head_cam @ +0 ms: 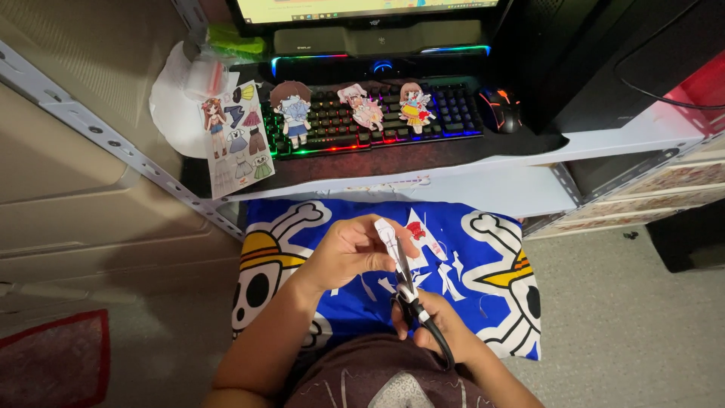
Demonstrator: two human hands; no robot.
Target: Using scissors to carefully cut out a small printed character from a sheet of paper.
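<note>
— Where are we in this?

— Mid-cut, we judge. Our left hand [349,253] pinches a small paper cut-out [387,233] over the blue skull-print cushion [483,302], and our right hand [434,329] is closed around the black scissors [408,291], blades up against the paper. White scraps [453,273] lie on the cushion.

— And what does the next snip call for?

— Probably turning the paper with the left hand so the blades follow its outline. Finished paper dolls [291,109] rest on the lit keyboard [377,121] on the worktop.
</note>
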